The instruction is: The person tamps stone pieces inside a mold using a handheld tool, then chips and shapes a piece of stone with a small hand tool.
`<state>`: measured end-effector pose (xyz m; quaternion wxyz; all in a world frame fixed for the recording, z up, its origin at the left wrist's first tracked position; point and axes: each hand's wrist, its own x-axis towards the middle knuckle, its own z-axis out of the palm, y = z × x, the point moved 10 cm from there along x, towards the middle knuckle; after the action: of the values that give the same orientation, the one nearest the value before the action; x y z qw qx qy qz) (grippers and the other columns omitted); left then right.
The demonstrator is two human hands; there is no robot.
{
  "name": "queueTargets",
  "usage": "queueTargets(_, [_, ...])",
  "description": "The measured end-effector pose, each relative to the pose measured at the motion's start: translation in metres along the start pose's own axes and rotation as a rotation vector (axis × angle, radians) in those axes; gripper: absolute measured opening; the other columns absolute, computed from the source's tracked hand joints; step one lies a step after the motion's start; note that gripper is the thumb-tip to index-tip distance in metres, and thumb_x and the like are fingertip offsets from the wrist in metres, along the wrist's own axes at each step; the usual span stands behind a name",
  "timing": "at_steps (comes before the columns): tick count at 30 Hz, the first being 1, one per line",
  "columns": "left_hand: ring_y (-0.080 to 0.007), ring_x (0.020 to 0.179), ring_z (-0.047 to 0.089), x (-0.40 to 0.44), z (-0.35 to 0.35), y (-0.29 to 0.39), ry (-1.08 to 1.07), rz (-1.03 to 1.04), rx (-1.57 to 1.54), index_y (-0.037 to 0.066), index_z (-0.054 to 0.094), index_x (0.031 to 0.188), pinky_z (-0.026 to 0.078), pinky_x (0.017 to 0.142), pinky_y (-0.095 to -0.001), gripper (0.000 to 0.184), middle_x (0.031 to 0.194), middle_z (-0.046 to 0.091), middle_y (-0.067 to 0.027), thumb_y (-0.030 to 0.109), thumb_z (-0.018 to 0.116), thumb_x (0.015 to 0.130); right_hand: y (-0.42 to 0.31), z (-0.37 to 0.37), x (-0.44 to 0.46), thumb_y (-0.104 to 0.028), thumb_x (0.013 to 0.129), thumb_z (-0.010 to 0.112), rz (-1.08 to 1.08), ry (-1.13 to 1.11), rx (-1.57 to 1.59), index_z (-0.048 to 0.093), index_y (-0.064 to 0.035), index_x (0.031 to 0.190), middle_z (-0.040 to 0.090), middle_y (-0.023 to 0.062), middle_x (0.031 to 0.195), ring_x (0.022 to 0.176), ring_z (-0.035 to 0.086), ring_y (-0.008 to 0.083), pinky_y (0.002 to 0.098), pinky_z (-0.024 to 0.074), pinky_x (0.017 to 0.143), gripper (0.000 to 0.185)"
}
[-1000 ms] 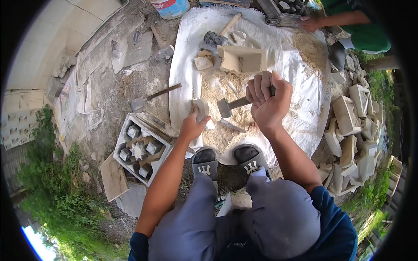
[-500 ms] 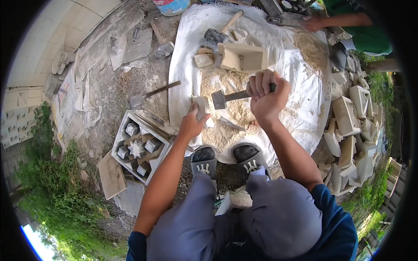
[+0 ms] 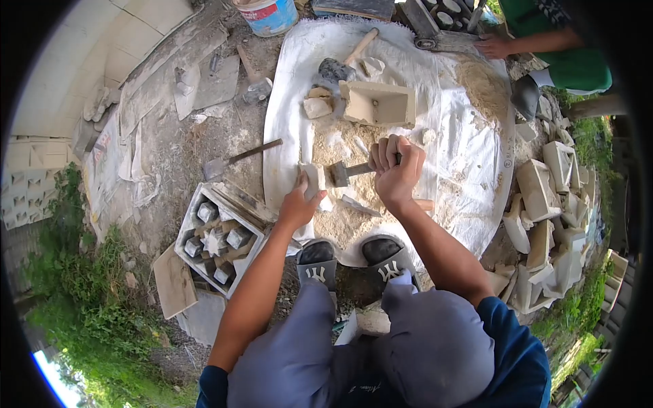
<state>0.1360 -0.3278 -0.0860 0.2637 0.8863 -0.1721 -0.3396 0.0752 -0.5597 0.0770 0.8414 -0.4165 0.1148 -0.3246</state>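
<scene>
My left hand grips a pale chunk of broken block over the white sheet. In my right hand is a hammer, held by its handle with the fingers wrapped round it. The hammer's head lies close against the right side of the chunk; whether they touch I cannot tell. Beneath both hands are crumbs and powder with a flat shard. Just beyond them sits a hollow, broken-edged cream block, near smaller lumps.
A mallet lies at the sheet's far end, by a bucket. A trowel-like tool and a hexagonal mould are at left. Broken blocks pile up at right. A co-worker's hand is at upper right.
My right hand has brought the hammer down and left, from apart to close beside the chunk. The chunk has turned slightly in my left hand. The view has shifted a little.
</scene>
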Motion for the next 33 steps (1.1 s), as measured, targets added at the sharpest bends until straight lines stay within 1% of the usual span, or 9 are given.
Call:
queueTargets(4, [-0.0389,0.144,0.035,0.002,0.002,-0.004,0.031,0.057,-0.033,-0.011,0.026,0.151,0.033,0.116,-0.0389,0.093,0.156,0.031,-0.0278,0.051,0.062,0.092,-0.033,-0.006,0.007,-0.021,0.094,0.038,0.07,0.12,0.078,0.03,-0.0109,0.058,0.026,-0.0005,0.05,0.046,0.022,0.0116,0.0288,0.0209,0.045,0.039])
queueTargets(7, [-0.0389,0.144,0.035,0.0,0.001,-0.003,0.048,0.053,-0.045,-0.01,0.026,0.151,0.033,0.116,-0.039,0.092,0.156,0.032,-0.0286,0.052,0.061,0.092,-0.063,0.001,0.013,-0.022,0.093,0.038,0.063,0.084,0.109,0.03,-0.012,0.058,0.027,-0.0007,0.05,0.045,0.022,0.0115,0.0288,0.0209,0.044,0.038])
queueTargets(10, [-0.0396,0.143,0.036,-0.002,-0.002,0.005,0.033,0.029,-0.007,-0.011,0.027,0.15,0.033,0.116,-0.039,0.091,0.154,0.034,-0.0301,0.051,0.061,0.093,-0.001,-0.009,0.0,-0.021,0.093,0.038,0.0,0.046,0.028,0.03,-0.0129,0.058,0.028,-0.0013,0.05,0.045,0.022,0.0112,0.0292,0.0208,0.044,0.037])
queueTargets(18, [-0.0386,0.142,0.037,0.001,0.004,-0.007,0.036,0.046,-0.033,-0.009,0.028,0.151,0.034,0.115,-0.038,0.089,0.154,0.035,-0.0299,0.051,0.061,0.093,-0.063,-0.007,0.014,-0.027,0.093,0.038,0.074,0.131,0.133,0.028,-0.0139,0.058,0.025,-0.0023,0.05,0.045,0.02,0.0108,0.0294,0.0194,0.044,0.039])
queueTargets(23, [-0.0376,0.143,0.037,0.005,0.001,-0.002,0.001,0.015,-0.029,-0.01,0.028,0.15,0.033,0.116,-0.0378,0.091,0.155,0.034,-0.028,0.053,0.06,0.093,-0.003,-0.019,-0.005,-0.027,0.097,0.041,0.047,0.092,0.157,0.028,-0.0121,0.058,0.025,-0.0006,0.051,0.046,0.023,0.0112,0.0302,0.0193,0.044,0.044])
queueTargets(26, [-0.0406,0.129,0.053,0.006,0.005,-0.014,0.044,0.025,0.021,-0.004,0.026,0.153,0.043,0.106,-0.0392,0.093,0.139,0.053,-0.0309,0.057,0.06,0.092,-0.019,-0.016,0.001,-0.026,0.097,0.04,0.077,0.161,0.126,0.029,-0.0121,0.058,0.026,-0.0006,0.051,0.045,0.022,0.011,0.0293,0.0193,0.043,0.042])
queueTargets(28, [-0.0378,0.141,0.04,0.0,0.001,-0.002,0.01,0.036,-0.04,-0.009,0.028,0.151,0.035,0.115,-0.0382,0.09,0.156,0.034,-0.0259,0.054,0.058,0.093,-0.05,-0.011,0.01,-0.026,0.095,0.039,0.065,0.171,0.139,0.028,-0.0133,0.057,0.025,-0.0017,0.049,0.044,0.02,0.0108,0.0285,0.0188,0.042,0.041])
queueTargets(30, [-0.038,0.141,0.04,-0.003,0.002,-0.002,-0.003,0.006,-0.028,-0.009,0.028,0.151,0.035,0.114,-0.0383,0.091,0.156,0.034,-0.0259,0.055,0.059,0.093,-0.061,-0.01,0.01,-0.028,0.095,0.04,0.063,0.108,0.145,0.029,-0.0135,0.057,0.025,-0.0023,0.049,0.044,0.02,0.0106,0.0289,0.0187,0.043,0.042])
queueTargets(33, [-0.0382,0.14,0.042,-0.004,0.001,-0.001,-0.013,-0.016,-0.014,-0.009,0.028,0.151,0.036,0.114,-0.0382,0.092,0.155,0.034,-0.0261,0.055,0.059,0.093,-0.013,-0.017,-0.006,-0.03,0.096,0.041,0.047,0.092,0.099,0.03,-0.0125,0.058,0.026,-0.001,0.051,0.046,0.021,0.0116,0.0296,0.0185,0.044,0.043])
